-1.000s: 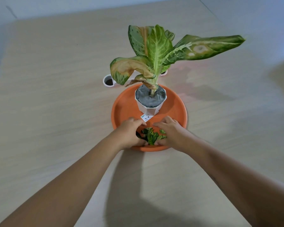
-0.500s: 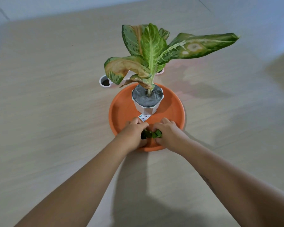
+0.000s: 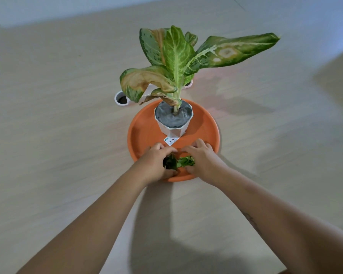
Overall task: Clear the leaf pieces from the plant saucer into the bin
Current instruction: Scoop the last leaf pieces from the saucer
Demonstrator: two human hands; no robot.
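An orange plant saucer (image 3: 143, 133) sits in the middle of the table with a white pot (image 3: 173, 129) and its leafy plant (image 3: 174, 58) standing in it. Green leaf pieces (image 3: 179, 162) lie bunched at the saucer's near edge. My left hand (image 3: 156, 163) curls around the left part of the pile, fingers closed over dark pieces. My right hand (image 3: 201, 159) cups the right side of the pile, fingertips pressed against it. Part of the pile is hidden under both hands.
A small white container (image 3: 121, 98) stands behind the saucer at the left, partly hidden by a browned leaf. Another white rim (image 3: 188, 85) peeks out behind the plant. The pale wooden table (image 3: 57, 115) spreads wide on both sides.
Both hands have drawn closer together, squeezing the leaf pieces into a tighter bunch. My left hand has closed around its share of the pile.
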